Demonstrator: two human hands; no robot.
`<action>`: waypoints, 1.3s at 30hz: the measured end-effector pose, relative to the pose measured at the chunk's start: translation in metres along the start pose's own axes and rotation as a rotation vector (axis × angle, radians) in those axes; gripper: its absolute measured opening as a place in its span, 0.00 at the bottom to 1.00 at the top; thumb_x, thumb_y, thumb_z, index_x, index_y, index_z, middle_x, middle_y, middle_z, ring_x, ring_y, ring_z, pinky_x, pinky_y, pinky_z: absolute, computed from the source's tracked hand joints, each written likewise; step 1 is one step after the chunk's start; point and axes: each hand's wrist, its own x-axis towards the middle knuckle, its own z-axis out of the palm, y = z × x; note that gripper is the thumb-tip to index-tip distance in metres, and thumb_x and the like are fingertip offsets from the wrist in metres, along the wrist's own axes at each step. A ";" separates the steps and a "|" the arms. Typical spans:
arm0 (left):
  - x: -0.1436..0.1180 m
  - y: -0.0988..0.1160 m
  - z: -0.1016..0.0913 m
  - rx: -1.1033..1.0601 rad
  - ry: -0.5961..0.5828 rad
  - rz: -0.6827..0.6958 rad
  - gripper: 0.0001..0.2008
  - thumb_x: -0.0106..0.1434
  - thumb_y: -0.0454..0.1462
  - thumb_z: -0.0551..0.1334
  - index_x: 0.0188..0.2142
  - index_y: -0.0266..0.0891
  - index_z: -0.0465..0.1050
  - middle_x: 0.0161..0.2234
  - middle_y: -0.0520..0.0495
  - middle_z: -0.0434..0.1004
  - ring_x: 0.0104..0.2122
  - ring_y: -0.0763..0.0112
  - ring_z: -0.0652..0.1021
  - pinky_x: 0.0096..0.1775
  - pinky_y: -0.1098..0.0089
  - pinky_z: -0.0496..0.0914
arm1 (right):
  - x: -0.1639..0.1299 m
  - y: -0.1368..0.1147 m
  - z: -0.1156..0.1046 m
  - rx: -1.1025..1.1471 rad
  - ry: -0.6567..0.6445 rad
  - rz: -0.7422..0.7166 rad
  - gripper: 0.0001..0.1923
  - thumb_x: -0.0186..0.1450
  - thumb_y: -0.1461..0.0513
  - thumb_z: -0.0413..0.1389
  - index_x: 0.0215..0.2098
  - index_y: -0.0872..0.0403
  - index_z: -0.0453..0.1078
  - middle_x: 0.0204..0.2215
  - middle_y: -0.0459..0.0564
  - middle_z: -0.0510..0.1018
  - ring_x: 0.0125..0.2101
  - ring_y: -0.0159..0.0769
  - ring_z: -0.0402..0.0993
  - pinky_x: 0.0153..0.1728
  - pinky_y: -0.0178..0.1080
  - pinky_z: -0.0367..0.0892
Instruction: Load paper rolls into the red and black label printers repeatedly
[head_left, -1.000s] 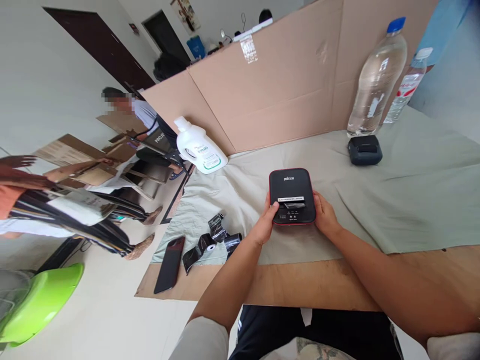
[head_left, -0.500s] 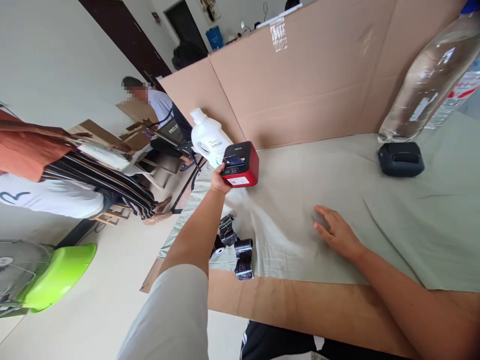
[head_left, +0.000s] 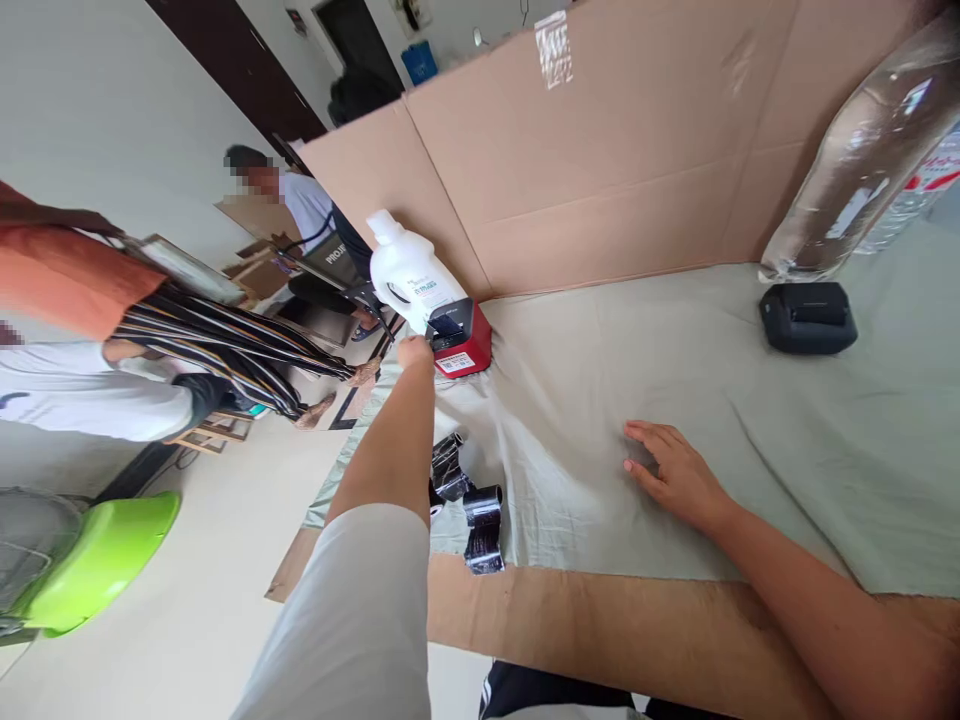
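Note:
My left hand [head_left: 416, 352] is stretched far out, its curled fingers against the left side of a red and black box-shaped device [head_left: 474, 345] with a white printed label; part of the fingers is hidden. The device stands on the cloth right up against a white jug-like bottle [head_left: 416, 270] with a handle. My right hand [head_left: 675, 470] lies over the cloth [head_left: 577, 400] with its fingers apart, holding nothing. Below my left forearm are rolls of shiny black film [head_left: 484, 525], partly unrolled.
A cardboard panel [head_left: 615, 150] stands along the back. To the right are a dark grey device [head_left: 808, 318] and a large clear bottle [head_left: 847, 170]. Beyond the left edge are a bright green basin [head_left: 112, 550], a fan [head_left: 37, 545] and several people.
My left hand has moved the red and black device left and down onto the cloth beside the white bottle. The right hand has hardly moved. A person at left has shifted.

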 end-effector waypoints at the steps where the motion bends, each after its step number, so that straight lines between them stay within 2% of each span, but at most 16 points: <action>1: -0.011 0.001 0.004 0.098 0.095 0.095 0.11 0.60 0.27 0.56 0.42 0.40 0.66 0.50 0.41 0.71 0.62 0.58 0.65 0.59 0.57 0.61 | 0.001 -0.001 -0.001 -0.018 -0.032 0.003 0.21 0.69 0.54 0.50 0.57 0.51 0.70 0.57 0.55 0.75 0.57 0.47 0.69 0.55 0.52 0.71; 2: -0.026 -0.001 0.009 0.160 0.162 0.187 0.12 0.61 0.28 0.57 0.43 0.41 0.66 0.53 0.42 0.68 0.64 0.58 0.61 0.61 0.56 0.58 | 0.002 -0.003 -0.001 -0.041 -0.062 0.002 0.22 0.68 0.54 0.51 0.57 0.52 0.70 0.58 0.54 0.74 0.58 0.47 0.68 0.58 0.53 0.68; 4: -0.064 -0.012 0.024 0.194 0.167 0.367 0.11 0.61 0.30 0.58 0.44 0.42 0.67 0.54 0.43 0.67 0.63 0.59 0.63 0.62 0.58 0.57 | 0.004 -0.006 -0.002 -0.102 -0.114 -0.003 0.23 0.68 0.54 0.51 0.58 0.53 0.70 0.60 0.54 0.73 0.60 0.48 0.66 0.61 0.54 0.63; 6: -0.112 -0.034 0.043 0.158 -0.044 0.510 0.08 0.60 0.31 0.58 0.40 0.40 0.68 0.47 0.44 0.70 0.53 0.63 0.71 0.58 0.62 0.62 | 0.007 -0.010 -0.002 -0.174 -0.156 -0.004 0.25 0.67 0.54 0.52 0.60 0.53 0.69 0.63 0.54 0.69 0.63 0.50 0.62 0.63 0.55 0.60; 9: -0.189 -0.079 0.065 -0.075 -0.378 0.363 0.05 0.60 0.32 0.57 0.38 0.41 0.67 0.39 0.47 0.72 0.43 0.68 0.75 0.51 0.64 0.67 | 0.004 -0.021 0.002 -0.278 -0.209 -0.013 0.28 0.68 0.54 0.51 0.63 0.55 0.65 0.66 0.56 0.64 0.67 0.52 0.57 0.64 0.55 0.56; 12: -0.247 -0.120 0.067 -0.170 -0.475 0.241 0.03 0.61 0.35 0.56 0.35 0.41 0.67 0.35 0.49 0.71 0.39 0.69 0.74 0.48 0.65 0.67 | -0.014 -0.033 0.005 -0.348 -0.259 -0.022 0.31 0.69 0.53 0.50 0.67 0.58 0.60 0.69 0.60 0.58 0.69 0.54 0.51 0.66 0.57 0.51; 14: -0.269 -0.136 0.057 -0.185 -0.505 0.232 0.03 0.60 0.36 0.57 0.35 0.40 0.67 0.34 0.49 0.71 0.38 0.69 0.73 0.47 0.66 0.67 | -0.030 -0.037 0.004 -0.351 -0.301 -0.067 0.34 0.69 0.51 0.51 0.68 0.60 0.58 0.69 0.63 0.56 0.69 0.55 0.51 0.66 0.58 0.49; 17: -0.279 -0.144 0.040 -0.163 -0.585 0.253 0.05 0.61 0.39 0.58 0.35 0.40 0.69 0.34 0.49 0.71 0.36 0.69 0.73 0.44 0.66 0.67 | -0.035 -0.030 -0.010 -0.279 -0.360 -0.190 0.30 0.68 0.49 0.52 0.64 0.54 0.65 0.66 0.60 0.64 0.65 0.52 0.60 0.63 0.56 0.55; 19: -0.278 -0.143 0.034 -0.120 -0.645 0.251 0.06 0.62 0.40 0.57 0.35 0.40 0.69 0.34 0.49 0.71 0.36 0.69 0.73 0.43 0.67 0.68 | -0.015 -0.012 -0.031 -0.251 -0.294 -0.145 0.24 0.69 0.49 0.50 0.57 0.50 0.71 0.59 0.57 0.73 0.58 0.49 0.67 0.59 0.54 0.60; 21: -0.277 -0.140 0.032 -0.072 -0.695 0.242 0.06 0.62 0.40 0.57 0.34 0.41 0.69 0.33 0.49 0.71 0.36 0.69 0.73 0.43 0.67 0.68 | 0.021 0.016 -0.062 -0.316 -0.069 0.048 0.23 0.68 0.50 0.51 0.55 0.52 0.73 0.57 0.60 0.73 0.58 0.53 0.66 0.57 0.56 0.60; 23: -0.277 -0.137 0.033 -0.026 -0.734 0.249 0.06 0.62 0.39 0.58 0.34 0.41 0.70 0.33 0.49 0.72 0.36 0.68 0.73 0.43 0.67 0.68 | 0.061 0.052 -0.096 -0.418 0.162 0.209 0.24 0.66 0.52 0.54 0.56 0.54 0.70 0.63 0.63 0.65 0.63 0.59 0.56 0.60 0.60 0.54; 25: -0.278 -0.135 0.033 0.011 -0.756 0.265 0.05 0.62 0.39 0.58 0.33 0.41 0.70 0.33 0.49 0.72 0.36 0.68 0.73 0.43 0.67 0.68 | 0.091 0.089 -0.126 -0.514 0.305 0.408 0.30 0.63 0.52 0.58 0.60 0.56 0.66 0.67 0.65 0.57 0.66 0.64 0.48 0.60 0.64 0.49; 27: -0.278 -0.134 0.033 0.039 -0.771 0.276 0.05 0.62 0.38 0.58 0.33 0.41 0.71 0.33 0.48 0.72 0.36 0.68 0.73 0.42 0.66 0.68 | 0.106 0.121 -0.146 -0.525 0.345 0.606 0.39 0.60 0.48 0.60 0.64 0.56 0.61 0.69 0.68 0.50 0.66 0.70 0.45 0.58 0.67 0.49; 30: -0.277 -0.133 0.031 0.077 -0.799 0.294 0.05 0.62 0.38 0.57 0.34 0.41 0.71 0.35 0.47 0.73 0.36 0.67 0.73 0.42 0.65 0.68 | 0.105 0.152 -0.155 -0.424 0.310 0.806 0.50 0.57 0.43 0.60 0.69 0.56 0.50 0.68 0.73 0.46 0.63 0.70 0.53 0.56 0.65 0.55; 35: -0.275 -0.134 0.031 0.098 -0.815 0.336 0.04 0.62 0.36 0.59 0.36 0.41 0.72 0.36 0.47 0.74 0.38 0.67 0.74 0.44 0.64 0.70 | 0.094 0.143 -0.144 -0.341 0.334 0.868 0.49 0.57 0.46 0.60 0.69 0.56 0.51 0.60 0.72 0.59 0.59 0.66 0.60 0.57 0.59 0.58; 39: -0.278 -0.134 0.034 -0.048 -0.853 0.265 0.09 0.63 0.42 0.62 0.39 0.41 0.71 0.39 0.45 0.75 0.38 0.67 0.76 0.45 0.63 0.71 | 0.089 0.097 -0.118 -0.140 0.332 0.680 0.46 0.57 0.46 0.59 0.68 0.55 0.54 0.57 0.66 0.64 0.58 0.59 0.64 0.59 0.57 0.59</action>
